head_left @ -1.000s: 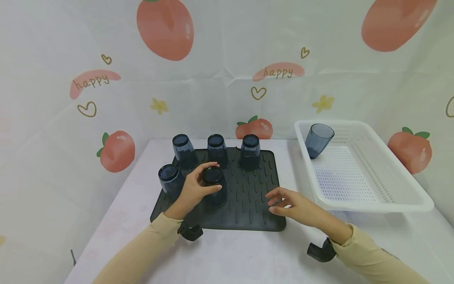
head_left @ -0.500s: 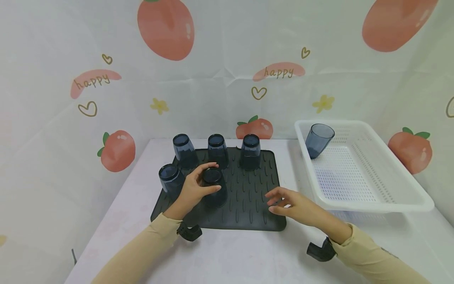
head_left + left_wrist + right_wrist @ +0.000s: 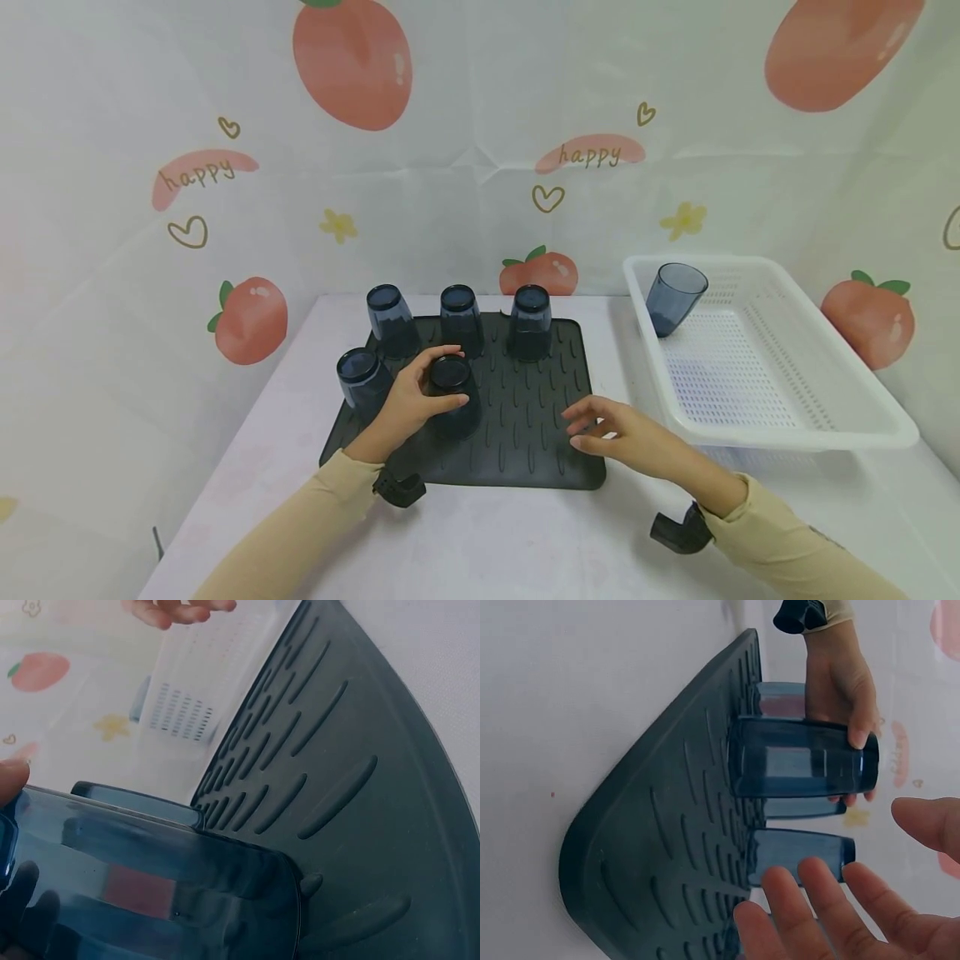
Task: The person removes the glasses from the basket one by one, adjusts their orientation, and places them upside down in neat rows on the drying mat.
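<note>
My left hand (image 3: pixel 408 402) curls its thumb and fingers round an upside-down blue drinking glass (image 3: pixel 456 417) near the middle of the black ribbed drying mat (image 3: pixel 532 450). In the right wrist view, the mouth of this glass (image 3: pixel 795 761) is right at the mat's surface. Partly behind my left wrist is another upturned glass (image 3: pixel 358 379). A back row holds three more: a left glass (image 3: pixel 392 321), a middle glass (image 3: pixel 461 321) and a right glass (image 3: pixel 529 325). Over the mat's right edge my right hand (image 3: pixel 626 433) hovers with relaxed fingers and holds nothing.
A white plastic basket (image 3: pixel 840 392) stands on the table to the right of the mat. Inside its left back corner leans one blue glass (image 3: pixel 675 296). A fruit-patterned sheet (image 3: pixel 450 208) hangs behind the table (image 3: pixel 517 542).
</note>
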